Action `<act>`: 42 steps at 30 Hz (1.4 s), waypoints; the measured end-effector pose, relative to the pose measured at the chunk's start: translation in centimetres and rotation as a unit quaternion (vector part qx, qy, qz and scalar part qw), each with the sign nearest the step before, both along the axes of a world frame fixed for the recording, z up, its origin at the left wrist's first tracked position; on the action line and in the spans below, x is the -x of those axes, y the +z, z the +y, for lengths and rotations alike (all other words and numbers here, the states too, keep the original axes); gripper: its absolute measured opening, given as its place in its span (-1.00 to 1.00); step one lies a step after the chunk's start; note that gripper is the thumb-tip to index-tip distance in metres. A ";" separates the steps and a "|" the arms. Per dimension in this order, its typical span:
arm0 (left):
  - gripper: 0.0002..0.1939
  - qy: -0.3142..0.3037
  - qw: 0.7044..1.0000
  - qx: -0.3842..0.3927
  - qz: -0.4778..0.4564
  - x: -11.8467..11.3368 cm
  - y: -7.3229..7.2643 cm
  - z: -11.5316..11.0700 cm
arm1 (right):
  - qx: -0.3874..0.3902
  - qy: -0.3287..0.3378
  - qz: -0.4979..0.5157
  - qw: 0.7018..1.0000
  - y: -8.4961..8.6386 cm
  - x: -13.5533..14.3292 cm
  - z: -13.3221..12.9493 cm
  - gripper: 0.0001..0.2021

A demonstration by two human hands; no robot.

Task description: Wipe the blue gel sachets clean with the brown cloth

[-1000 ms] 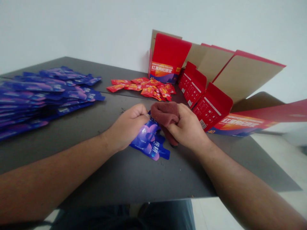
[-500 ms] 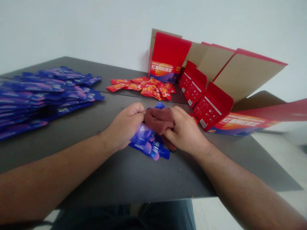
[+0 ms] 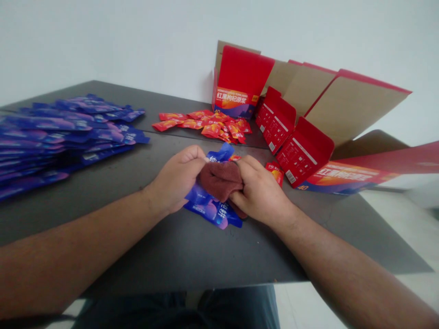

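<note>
A folded brown cloth [image 3: 221,180] is bunched between my two hands above the middle of the table. My right hand [image 3: 262,187] is closed on its right side. At the cloth's left edge my left hand [image 3: 181,176] is closed in a pinch; what sits between its fingertips is too small to make out. Beneath the hands lie several blue sachets [image 3: 209,212], partly covered by the cloth. One more blue sachet [image 3: 224,152] shows just behind the cloth, with a bit of red beside it.
Many blue sachets [image 3: 68,130] are heaped at the left of the dark table [image 3: 164,256]. Red sachets [image 3: 212,123] form a pile at the back, and a few more [image 3: 274,172] lie right of my right hand. Open red cartons [image 3: 305,148] stand along the right.
The cloth and my right hand have moved slightly left and down. More of the blue sachet behind the cloth and the red sachets at the right now shows.
</note>
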State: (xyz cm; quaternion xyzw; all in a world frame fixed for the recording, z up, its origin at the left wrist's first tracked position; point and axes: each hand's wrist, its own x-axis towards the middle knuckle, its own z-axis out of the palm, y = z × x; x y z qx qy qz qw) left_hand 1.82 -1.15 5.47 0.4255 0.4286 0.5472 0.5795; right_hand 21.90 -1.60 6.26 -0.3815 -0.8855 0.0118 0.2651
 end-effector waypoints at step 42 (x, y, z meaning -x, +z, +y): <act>-0.79 -0.015 1.000 -0.001 -0.001 0.0 -0.4 0.2 | 0.015 0.020 -0.024 0.999 -0.1 0.2 -0.2 -0.85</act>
